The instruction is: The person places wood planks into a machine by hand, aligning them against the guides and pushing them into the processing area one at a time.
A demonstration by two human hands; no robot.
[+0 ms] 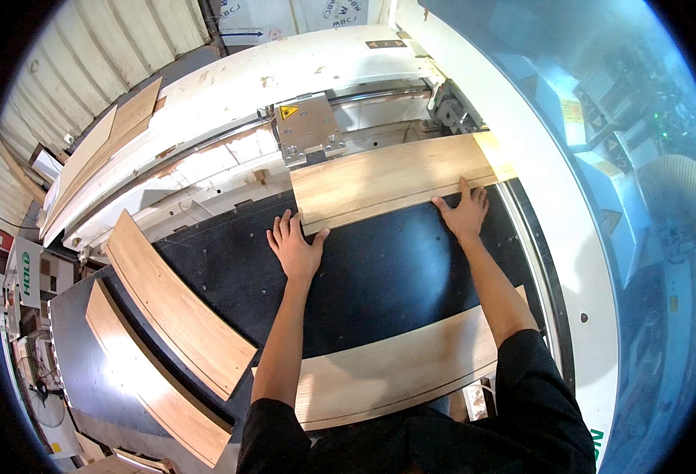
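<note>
A pale wood-grain board [387, 178] lies on the black machine table [379, 268], its far left corner by a metal clamp block [310, 130] with a yellow warning triangle. At the board's near left corner my left hand [296, 246] rests with fingers spread, the thumb along the near edge. My right hand [465, 215] is also spread, thumb and fingers at the near edge toward the right end. Neither hand is closed around anything. A second wood-grain board [395, 367] lies close to my body, partly under my right arm.
Two more wood-grain boards, one farther [178, 304] and one nearer [154, 367], lie slanted on the table's left. A white machine beam [229, 79] spans the far side, with brown sheets [115, 138] on its left. A blue translucent cover [640, 197] stands at the right.
</note>
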